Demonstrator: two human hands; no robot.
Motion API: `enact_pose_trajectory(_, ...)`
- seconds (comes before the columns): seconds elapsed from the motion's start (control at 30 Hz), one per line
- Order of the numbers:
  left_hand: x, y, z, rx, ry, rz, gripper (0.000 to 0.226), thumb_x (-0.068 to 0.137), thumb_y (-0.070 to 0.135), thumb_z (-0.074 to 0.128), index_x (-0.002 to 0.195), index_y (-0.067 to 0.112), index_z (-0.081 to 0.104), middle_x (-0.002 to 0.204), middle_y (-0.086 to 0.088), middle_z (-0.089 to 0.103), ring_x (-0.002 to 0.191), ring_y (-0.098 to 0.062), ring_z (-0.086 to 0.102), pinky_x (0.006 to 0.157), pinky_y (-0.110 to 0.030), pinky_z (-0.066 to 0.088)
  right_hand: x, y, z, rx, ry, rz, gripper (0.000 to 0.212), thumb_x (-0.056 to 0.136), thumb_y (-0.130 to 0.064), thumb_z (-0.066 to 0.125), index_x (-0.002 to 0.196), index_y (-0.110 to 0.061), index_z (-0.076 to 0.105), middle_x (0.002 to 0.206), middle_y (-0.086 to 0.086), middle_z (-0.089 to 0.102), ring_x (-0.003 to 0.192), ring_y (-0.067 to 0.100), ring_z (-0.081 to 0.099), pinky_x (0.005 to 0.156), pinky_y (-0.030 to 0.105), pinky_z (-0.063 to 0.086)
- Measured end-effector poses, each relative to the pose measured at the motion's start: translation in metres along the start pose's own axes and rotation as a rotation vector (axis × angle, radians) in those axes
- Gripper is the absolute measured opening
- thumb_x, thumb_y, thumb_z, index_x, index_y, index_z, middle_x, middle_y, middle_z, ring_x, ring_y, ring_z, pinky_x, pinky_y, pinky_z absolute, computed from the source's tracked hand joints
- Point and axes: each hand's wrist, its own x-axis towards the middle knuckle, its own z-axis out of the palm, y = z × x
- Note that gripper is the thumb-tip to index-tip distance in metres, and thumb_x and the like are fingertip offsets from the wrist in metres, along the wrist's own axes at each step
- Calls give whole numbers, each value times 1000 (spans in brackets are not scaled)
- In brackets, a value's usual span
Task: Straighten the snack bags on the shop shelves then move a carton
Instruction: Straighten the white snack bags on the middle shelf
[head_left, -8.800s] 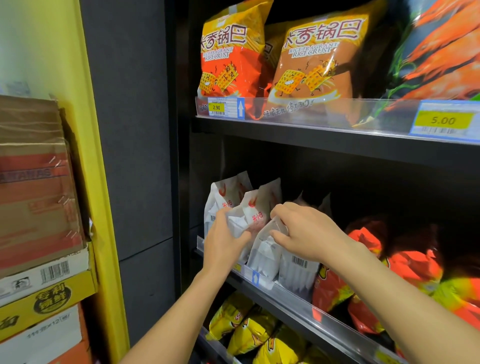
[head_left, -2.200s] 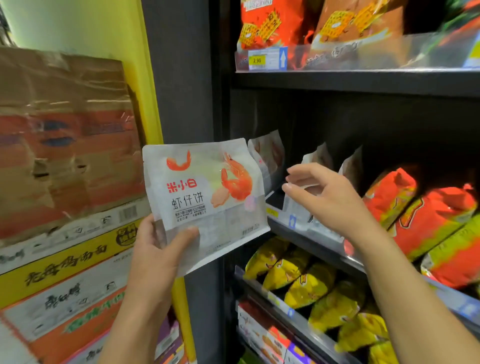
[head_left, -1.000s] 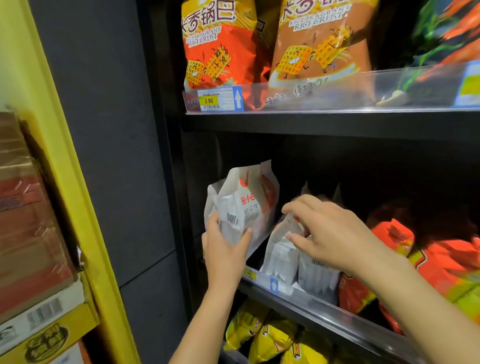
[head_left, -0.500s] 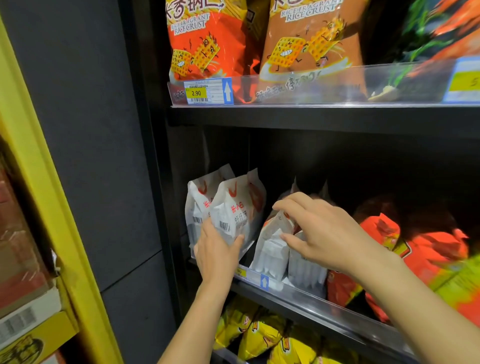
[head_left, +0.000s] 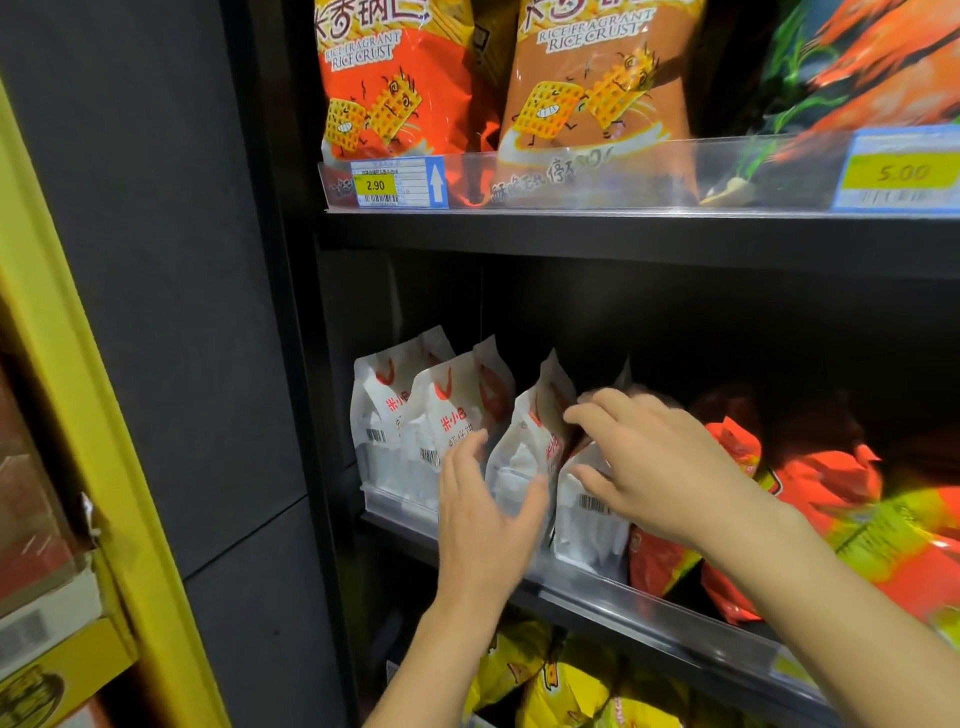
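Several white snack bags with red shrimp print stand in a row on the left of the middle shelf (head_left: 649, 597). Two of them (head_left: 400, 415) stand upright at the far left, free of my hands. My left hand (head_left: 488, 525) cups the third white bag (head_left: 524, 457), with the fingers on its left side and the thumb across its front. My right hand (head_left: 660, 467) reaches over the fourth white bag (head_left: 592, 525), fingers curled at its top and thumb on its front. A stack of cartons (head_left: 36, 597) shows at the left edge, cut off by the frame.
Orange rice crust bags (head_left: 400, 78) fill the top shelf behind a clear rail with price tags (head_left: 397, 182). Red and orange bags (head_left: 810, 483) lie right of the white ones. Yellow bags (head_left: 561, 680) sit on the shelf below. A yellow post (head_left: 88, 415) separates the shelves from the cartons.
My left hand has left the second white bag standing and moved right onto the third one. My right hand has stayed on the bags beside it.
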Motion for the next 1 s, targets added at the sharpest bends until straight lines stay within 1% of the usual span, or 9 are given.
enact_pose_trajectory(0.1, -1, 1, 8, 67, -66, -36, 91, 87, 61, 75, 158, 33, 24, 160, 12, 34, 150, -9, 33, 120, -37, 41, -6, 1, 3, -67, -34, -10, 52, 103, -50, 50, 150, -29, 44, 154, -4, 42, 135, 21, 46, 103, 35, 45)
enact_pose_trajectory(0.27, 0, 2, 12, 137, -74, -78, 103, 85, 60, 77, 162, 26, 18, 167, 6, 32, 153, -17, 34, 118, -39, 44, -12, 3, 8, -115, -52, -9, 49, 98, -47, 60, 142, -25, 57, 149, 2, 53, 133, 27, 51, 99, 41, 49)
enact_pose_trajectory(0.4, 3, 0, 10, 155, -103, -94, 109, 82, 57, 82, 163, 27, 17, 169, 5, 31, 154, -19, 35, 117, -41, 43, -16, 6, 5, -112, -48, 2, 48, 99, -47, 60, 141, -26, 57, 149, 1, 52, 133, 27, 51, 98, 41, 48)
enact_pose_trajectory(0.63, 5, -2, 8, 175, -111, -107, 96, 83, 54, 82, 158, 35, 26, 158, 8, 47, 145, -20, 48, 110, -41, 49, -21, 12, 0, -95, -54, 12, 48, 102, -49, 52, 145, -28, 50, 153, -1, 45, 134, 25, 48, 99, 38, 46)
enact_pose_trajectory(0.73, 6, 1, 9, 146, -76, -146, 82, 86, 51, 81, 150, 41, 31, 151, 11, 54, 137, -18, 55, 103, -35, 53, -22, 15, -3, -94, -60, 19, 47, 104, -50, 49, 145, -28, 47, 152, -2, 44, 133, 24, 48, 98, 37, 46)
enact_pose_trajectory(0.8, 7, 7, 6, 128, -51, -148, 70, 88, 49, 80, 139, 48, 32, 136, 20, 57, 122, -9, 61, 88, -17, 53, -23, 17, -5, -83, -61, 13, 46, 104, -49, 49, 145, -28, 46, 151, -1, 44, 131, 25, 49, 96, 36, 47)
enact_pose_trajectory(0.83, 7, 11, 4, 121, -35, -130, 66, 89, 46, 80, 134, 51, 31, 126, 28, 55, 112, -3, 60, 79, -8, 48, -23, 18, -5, -78, -62, 5, 46, 104, -49, 49, 144, -28, 47, 151, -1, 44, 131, 25, 49, 95, 36, 47)
enact_pose_trajectory(0.9, 6, 21, 1, 95, -5, -98, 63, 90, 41, 80, 129, 52, 31, 112, 39, 48, 99, 7, 55, 65, -2, 42, -24, 19, -5, -65, -63, -10, 46, 104, -49, 50, 145, -28, 47, 150, -1, 44, 131, 25, 48, 94, 36, 48)
enact_pose_trajectory(1.0, 6, 38, -4, 57, 34, -63, 60, 91, 36, 80, 128, 49, 36, 110, 43, 45, 98, 16, 52, 66, 2, 43, -24, 20, -3, -35, -53, -26, 46, 103, -48, 51, 144, -27, 48, 148, 0, 46, 129, 26, 49, 93, 37, 48)
